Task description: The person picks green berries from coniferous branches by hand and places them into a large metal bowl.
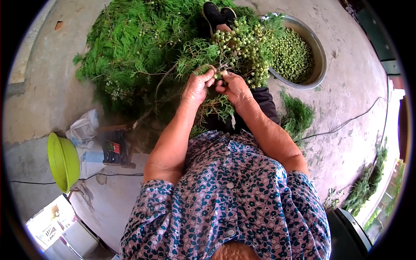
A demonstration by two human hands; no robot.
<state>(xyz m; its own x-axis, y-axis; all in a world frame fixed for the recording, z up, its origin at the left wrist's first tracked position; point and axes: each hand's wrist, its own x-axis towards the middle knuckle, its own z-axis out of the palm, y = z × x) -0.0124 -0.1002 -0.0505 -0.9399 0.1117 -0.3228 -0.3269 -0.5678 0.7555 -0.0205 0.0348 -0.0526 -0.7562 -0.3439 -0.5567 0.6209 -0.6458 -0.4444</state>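
Observation:
A leafy conifer branch [245, 45], thick with small pale-green cones, lies across my lap. My left hand [200, 84] is closed around its stem and some green sprigs. Close beside it, my right hand [234, 86] pinches the same branch between thumb and fingers. Whether a single cone sits in that pinch is too small to tell. On the right, a round metal basin [321, 65] holds many loose green cones [292, 56], and part of the branch hangs over its near-left rim. Feathery foliage [216, 106] droops below my hands.
A large heap of cut conifer branches [130, 39] covers the floor ahead and left. Loose sprigs [298, 112] lie right of my leg. A lime-green plastic basin [63, 162] stands tilted at left near white bags [84, 130]. A black cable [342, 125] crosses the floor at right.

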